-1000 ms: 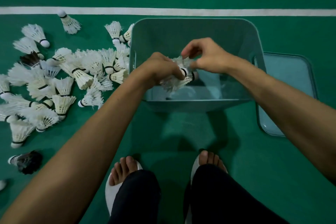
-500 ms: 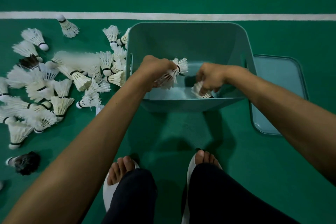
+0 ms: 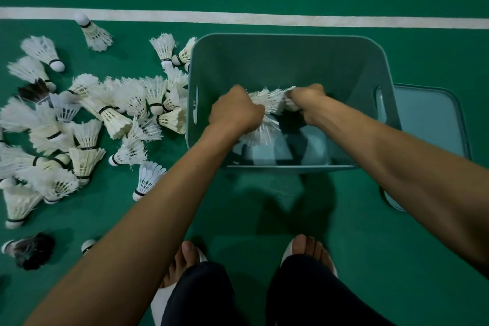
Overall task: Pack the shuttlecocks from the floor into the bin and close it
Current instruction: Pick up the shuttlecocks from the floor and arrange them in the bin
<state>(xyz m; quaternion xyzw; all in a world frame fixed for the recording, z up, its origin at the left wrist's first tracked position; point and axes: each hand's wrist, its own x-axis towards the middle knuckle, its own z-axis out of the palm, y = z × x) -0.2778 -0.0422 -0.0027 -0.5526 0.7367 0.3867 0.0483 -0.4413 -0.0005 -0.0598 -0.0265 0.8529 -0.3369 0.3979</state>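
Note:
An open teal bin [image 3: 288, 42] stands on the green floor ahead of my feet. Both my hands are inside it. My left hand [image 3: 235, 111] grips a bunch of white shuttlecocks [image 3: 260, 132], whose feathers fan out below and beside the fist. My right hand [image 3: 308, 103] grips a white shuttlecock [image 3: 280, 99] between the two fists. A pile of several white shuttlecocks [image 3: 87, 124] lies on the floor left of the bin. The bin's lid [image 3: 428, 119] lies flat on the floor to the right.
A white court line [image 3: 264, 18] crosses the floor beyond the bin. Two dark-feathered shuttlecocks [image 3: 31, 250] lie among the white ones at the left. My feet in white sandals [image 3: 185, 259] stand close to the bin's near wall.
My right hand went down into the bin, then rose back up beside my left hand and now grips a shuttlecock there. My left hand kept its bunch and shifted slightly.

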